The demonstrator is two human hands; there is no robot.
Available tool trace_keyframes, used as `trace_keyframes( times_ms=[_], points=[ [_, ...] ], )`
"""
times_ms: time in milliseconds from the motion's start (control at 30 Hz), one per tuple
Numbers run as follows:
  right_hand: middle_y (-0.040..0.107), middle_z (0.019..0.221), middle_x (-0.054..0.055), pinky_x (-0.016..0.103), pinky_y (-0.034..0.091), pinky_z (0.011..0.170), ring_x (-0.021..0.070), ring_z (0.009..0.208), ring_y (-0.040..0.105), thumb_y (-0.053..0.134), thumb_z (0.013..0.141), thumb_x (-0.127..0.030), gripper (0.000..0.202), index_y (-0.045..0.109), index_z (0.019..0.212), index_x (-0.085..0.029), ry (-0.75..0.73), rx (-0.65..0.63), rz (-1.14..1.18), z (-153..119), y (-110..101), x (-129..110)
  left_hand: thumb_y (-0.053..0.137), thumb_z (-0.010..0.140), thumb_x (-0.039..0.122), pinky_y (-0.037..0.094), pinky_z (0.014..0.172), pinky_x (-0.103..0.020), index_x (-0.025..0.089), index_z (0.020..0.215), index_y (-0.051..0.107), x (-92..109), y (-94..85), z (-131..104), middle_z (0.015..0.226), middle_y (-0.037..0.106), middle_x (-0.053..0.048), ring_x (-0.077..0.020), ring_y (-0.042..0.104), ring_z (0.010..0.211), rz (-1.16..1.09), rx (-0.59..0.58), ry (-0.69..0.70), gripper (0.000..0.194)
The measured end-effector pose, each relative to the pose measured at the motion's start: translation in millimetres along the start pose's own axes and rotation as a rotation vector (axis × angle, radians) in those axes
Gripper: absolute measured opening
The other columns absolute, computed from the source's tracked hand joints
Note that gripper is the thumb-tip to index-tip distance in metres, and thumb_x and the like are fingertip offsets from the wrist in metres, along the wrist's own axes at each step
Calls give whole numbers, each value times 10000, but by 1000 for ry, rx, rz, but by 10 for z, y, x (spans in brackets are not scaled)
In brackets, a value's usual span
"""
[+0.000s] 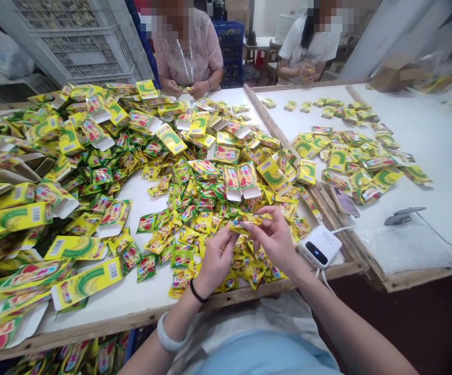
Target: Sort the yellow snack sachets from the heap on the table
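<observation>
Head view: L hand point(218, 255) & R hand point(276, 240) are pinching a yellow pkt point(249, 219), grips nearly closed, holding it above the sachet pile point(182, 255). Its long axis is running approx. side to side; hands are partly covering both ends, so can't tell box vs. sachet or which end's front.

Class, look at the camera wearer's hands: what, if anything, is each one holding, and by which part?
A small yellow packet: the left hand pinches its left end, the right hand holds it toward the right end.
</observation>
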State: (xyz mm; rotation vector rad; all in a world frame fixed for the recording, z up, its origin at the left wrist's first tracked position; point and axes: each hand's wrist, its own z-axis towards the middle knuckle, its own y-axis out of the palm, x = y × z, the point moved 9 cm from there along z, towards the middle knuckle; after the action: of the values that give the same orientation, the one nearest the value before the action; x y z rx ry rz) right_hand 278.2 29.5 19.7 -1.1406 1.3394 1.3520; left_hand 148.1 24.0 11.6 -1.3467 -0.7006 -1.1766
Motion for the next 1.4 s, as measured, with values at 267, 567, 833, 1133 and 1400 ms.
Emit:
trace_keyframes(
  times_ms=[267, 567, 833, 1133, 1400],
  points=[
    [671, 992, 42, 315, 513, 841, 178, 961, 618, 665, 789, -330, 266, 642, 1014, -190, 172, -264, 54, 17, 44, 47, 411, 901, 170, 376, 959, -413, 216, 927, 618, 354, -67, -20, 1154, 505, -93, -224, 437, 1108, 324, 0, 287, 213],
    [650, 606, -40, 228, 462, 390, 115, 382, 571, 733, 725, -319, 257, 604, 922, -214, 81, 44, 80, 19, -592, 41, 503, 840, 276, 319, 1022, -446, 180, 1151, 514, 469, -315, 856, 1202, 499, -128, -278, 398, 1196, 724, 74, 391, 326],
    [668, 1089, 56, 333, 516, 836, 222, 1039, 611, 750, 704, -315, 220, 678, 885, -213, -12, 12, -140, -59, -648, -17, 448, 859, 195, 310, 964, -534, 227, 1075, 621, 348, -440, 1123, 985, 673, -79, -293, 490, 1112, 835, 156, 293, 278],
    [702, 988, 60, 411, 521, 836, 212, 898, 658, 713, 748, -342, 294, 668, 997, -192, 313, -240, 344, -93, 33, 204, 510, 871, 291, 515, 707, -261, 233, 1263, 509, 461, -582, 261, 1112, 663, -86, -168, 642, 875, -75, -134, -11, 396],
    [669, 1069, 31, 324, 454, 918, 191, 1027, 589, 731, 731, -283, 201, 698, 918, -221, 197, -131, 147, -133, -9, 151, 480, 889, 273, 463, 929, -346, 255, 1135, 634, 204, -574, 36, 1161, 649, -55, -206, 581, 1076, -13, 35, 67, 292]
  ],
)
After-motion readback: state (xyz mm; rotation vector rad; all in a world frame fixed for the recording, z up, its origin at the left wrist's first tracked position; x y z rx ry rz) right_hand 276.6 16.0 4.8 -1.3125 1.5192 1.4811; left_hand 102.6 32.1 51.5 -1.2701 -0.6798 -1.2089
